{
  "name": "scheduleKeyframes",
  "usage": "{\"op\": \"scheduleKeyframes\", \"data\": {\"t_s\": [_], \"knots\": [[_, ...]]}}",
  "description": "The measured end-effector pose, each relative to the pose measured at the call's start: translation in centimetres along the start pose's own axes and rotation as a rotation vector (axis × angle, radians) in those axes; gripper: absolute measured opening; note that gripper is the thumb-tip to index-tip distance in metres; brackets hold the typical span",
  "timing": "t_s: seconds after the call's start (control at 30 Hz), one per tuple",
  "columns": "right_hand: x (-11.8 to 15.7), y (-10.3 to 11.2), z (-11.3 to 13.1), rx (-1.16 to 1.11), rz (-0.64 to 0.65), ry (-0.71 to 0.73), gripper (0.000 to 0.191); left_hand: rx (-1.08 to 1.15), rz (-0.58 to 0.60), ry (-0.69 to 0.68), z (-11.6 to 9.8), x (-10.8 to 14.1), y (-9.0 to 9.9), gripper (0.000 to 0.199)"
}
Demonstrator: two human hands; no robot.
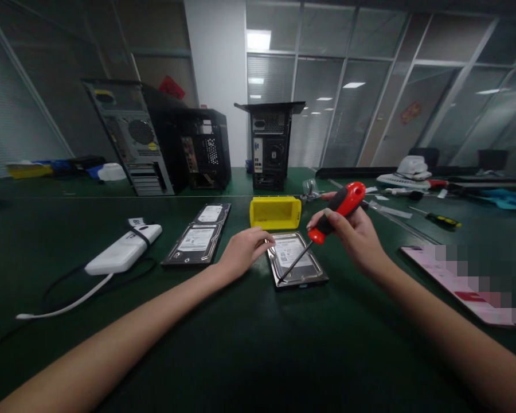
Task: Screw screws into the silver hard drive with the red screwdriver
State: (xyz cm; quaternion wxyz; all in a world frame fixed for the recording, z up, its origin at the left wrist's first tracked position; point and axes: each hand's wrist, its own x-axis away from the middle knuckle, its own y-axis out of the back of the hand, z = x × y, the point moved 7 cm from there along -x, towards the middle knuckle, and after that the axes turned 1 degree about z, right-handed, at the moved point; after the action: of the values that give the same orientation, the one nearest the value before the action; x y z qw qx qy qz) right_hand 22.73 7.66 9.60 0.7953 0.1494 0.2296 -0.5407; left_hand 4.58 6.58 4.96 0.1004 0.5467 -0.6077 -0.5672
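Observation:
A silver hard drive (298,259) with a white label lies flat on the dark green table (241,355). My right hand (348,229) is closed round the red and black handle of a screwdriver (356,198), tilted so that its tip meets the drive's near left corner. At the drive's upper left edge rests my left hand (247,249), its fingers bent and close together; whether they grip the drive's edge is hard to make out. Just behind the drive stands a yellow open box (275,213).
Two more hard drives (200,238) lie left of my left hand, beside a white power strip (122,249) with cables. Computer cases (270,149) stand at the back. On the right are a yellow-black screwdriver (442,219) and a pink panel (451,275).

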Motion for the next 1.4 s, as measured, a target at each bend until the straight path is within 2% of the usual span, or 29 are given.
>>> {"op": "scheduleKeyframes", "data": {"t_s": [0.1,0.17,0.27,0.37,0.47,0.53,0.63,0.83,1.1,1.4], "knots": [[-0.3,1.0,0.6,-0.039,-0.11,0.001,0.039,0.122,-0.026,0.053,-0.7,-0.1,-0.7,0.013],[-0.5,2.7,1.4,-0.133,-0.257,0.015,0.034,0.2,0.011,0.053,-1.6,-0.8,-1.5,0.015],[-0.9,5.7,1.9,-0.293,-0.454,-0.001,0.027,0.315,0.085,0.006,-3.7,-1.9,-2.4,0.016],[-1.3,8.1,1.2,-0.373,-0.531,-0.038,0.025,0.328,0.154,-0.078,-5.9,-2.5,-3.1,0.015],[-1.4,9.2,-0.5,-0.364,-0.538,-0.106,0.024,0.268,0.242,-0.142,-7.3,-2.6,-4.2,0.015],[-1.4,9.1,-1.6,-0.353,-0.52,-0.147,0.026,0.25,0.289,-0.156,-7.6,-2.5,-4.9,0.015],[-1.3,8.5,-2.5,-0.352,-0.496,-0.183,0.029,0.243,0.298,-0.158,-7.5,-2.6,-5.5,0.015],[-1.3,7.4,-2.0,-0.243,-0.435,-0.166,0.034,0.204,0.29,-0.192,-8.0,-2.8,-5.7,0.017],[-1.3,7.3,-1.6,-0.211,-0.418,-0.136,0.033,0.144,0.279,-0.198,-8.4,-2.2,-5.6,0.015],[-1.3,7.1,-1.6,-0.24,-0.417,-0.151,0.032,0.039,0.236,-0.323,-9.1,-1.6,-5.5,0.016]]}}
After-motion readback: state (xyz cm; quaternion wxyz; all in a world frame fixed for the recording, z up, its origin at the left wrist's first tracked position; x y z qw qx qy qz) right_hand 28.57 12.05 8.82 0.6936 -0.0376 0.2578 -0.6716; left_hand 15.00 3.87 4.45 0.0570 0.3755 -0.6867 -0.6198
